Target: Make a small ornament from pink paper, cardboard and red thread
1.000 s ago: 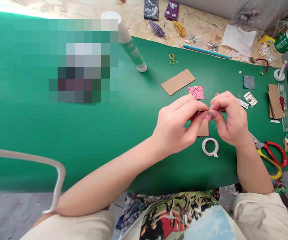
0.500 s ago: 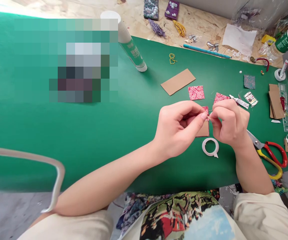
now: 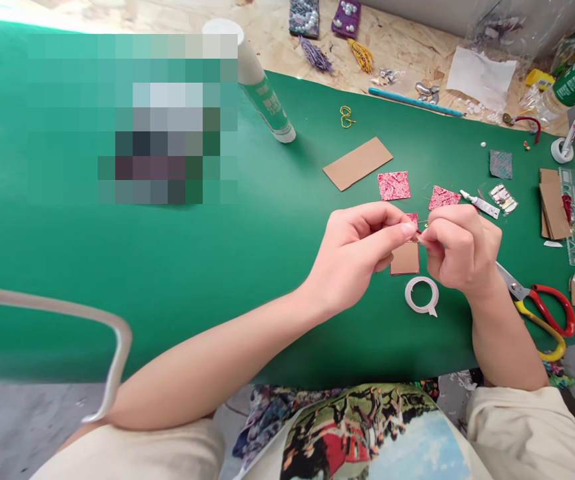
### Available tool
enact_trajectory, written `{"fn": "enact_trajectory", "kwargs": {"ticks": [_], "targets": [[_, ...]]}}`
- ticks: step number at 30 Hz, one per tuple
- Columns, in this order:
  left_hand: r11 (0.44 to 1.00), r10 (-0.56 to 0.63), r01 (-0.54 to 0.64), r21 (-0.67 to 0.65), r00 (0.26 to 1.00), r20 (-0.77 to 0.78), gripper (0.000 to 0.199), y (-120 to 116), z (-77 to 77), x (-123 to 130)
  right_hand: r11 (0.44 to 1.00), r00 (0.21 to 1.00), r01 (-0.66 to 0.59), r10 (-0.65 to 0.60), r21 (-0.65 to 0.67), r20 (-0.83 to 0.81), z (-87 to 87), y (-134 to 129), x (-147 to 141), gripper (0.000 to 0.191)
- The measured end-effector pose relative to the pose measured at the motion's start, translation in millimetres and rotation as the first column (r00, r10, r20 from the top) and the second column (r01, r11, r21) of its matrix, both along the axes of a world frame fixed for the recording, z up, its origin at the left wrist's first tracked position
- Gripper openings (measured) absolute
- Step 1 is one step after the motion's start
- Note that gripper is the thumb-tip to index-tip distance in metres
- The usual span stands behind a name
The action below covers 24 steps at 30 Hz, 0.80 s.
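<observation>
My left hand [image 3: 362, 257] and my right hand [image 3: 462, 250] meet fingertip to fingertip above the green mat. Both are closed in a pinch on a thin dark red cord [image 3: 419, 233], of which only a short bit shows between them. A tiny gold-coloured piece lies or hangs just by the right fingertips; I cannot tell which. Under the hands lies a cardboard piece [image 3: 405, 259] with red patterned fabric at its top, partly hidden. Two red patterned squares lie beyond, one to the left [image 3: 394, 186] and one to the right [image 3: 444, 197]. A roll of white tape [image 3: 421, 296] rests nearer to me.
Scissors [image 3: 542, 313] with red and yellow handles lie by my right forearm. A glue tube [image 3: 481, 204], a cardboard strip [image 3: 358, 164] and a blue pencil [image 3: 416, 102] lie farther off. A white-and-green cylinder [image 3: 267, 100] stands at the back left. Small beaded pieces with tassels sit at the back.
My fingertips have shifted slightly, and a bit more of the dark red cord shows between them. The left fingers have changed their curl a little. The view has moved slightly.
</observation>
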<state>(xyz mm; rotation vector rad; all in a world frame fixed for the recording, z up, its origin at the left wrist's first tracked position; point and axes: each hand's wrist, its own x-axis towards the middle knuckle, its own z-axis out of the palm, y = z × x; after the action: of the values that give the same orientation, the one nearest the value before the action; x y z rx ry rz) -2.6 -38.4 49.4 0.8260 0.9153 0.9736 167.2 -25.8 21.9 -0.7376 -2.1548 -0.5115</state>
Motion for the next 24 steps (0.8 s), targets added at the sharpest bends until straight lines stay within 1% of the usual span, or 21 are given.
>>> {"fn": "enact_trajectory", "kwargs": {"ticks": [6,11,12,14,16,17,19,20,22,24], "targets": [[0.986,-0.023,0.040,-0.161,0.995,0.102,0.014,1,3.3,1,1.000,1.000,-0.004,0.004,0.015,0.003,0.4,2,-1,0.016],[0.963,-0.039,0.090,-0.254,0.979,0.201,0.014,6,5.8,-1,0.999,0.999,-0.038,0.038,0.025,-0.032,-1.1,2,1,0.015],[0.962,-0.025,0.080,-0.261,0.978,0.205,0.013,7,6.5,-2,0.999,0.998,-0.042,0.043,0.023,-0.049,-1.0,2,2,0.015],[0.966,0.031,0.019,-0.256,0.981,0.190,0.012,11,7.8,-5,0.999,0.994,-0.041,0.040,-0.005,-0.098,-0.2,2,4,0.015],[0.973,0.086,-0.048,-0.224,0.983,0.163,0.012,13,8.6,-7,0.997,0.986,-0.050,0.039,-0.060,-0.163,1.1,2,5,0.013],[0.976,0.093,-0.060,-0.209,0.984,0.150,0.011,14,8.5,-7,0.993,0.978,-0.073,0.053,-0.094,-0.201,1.8,2,4,0.011],[0.983,0.070,-0.045,-0.178,0.988,0.138,0.009,13,7.1,-6,0.972,0.951,-0.138,0.077,-0.189,-0.300,2.8,2,3,0.007],[0.987,0.049,-0.027,-0.161,0.989,0.137,0.008,12,6.0,-6,0.953,0.931,-0.176,0.079,-0.246,-0.357,3.1,1,2,0.006],[0.992,0.022,-0.005,-0.126,0.991,0.130,0.007,10,3.6,-5,0.896,0.886,-0.244,0.049,-0.372,-0.461,3.7,-1,0,0.008],[0.996,0.022,-0.013,-0.093,0.994,0.103,0.009,9,1.7,-4,0.819,0.843,-0.311,0.003,-0.483,-0.538,4.6,-4,-1,0.011]]}}
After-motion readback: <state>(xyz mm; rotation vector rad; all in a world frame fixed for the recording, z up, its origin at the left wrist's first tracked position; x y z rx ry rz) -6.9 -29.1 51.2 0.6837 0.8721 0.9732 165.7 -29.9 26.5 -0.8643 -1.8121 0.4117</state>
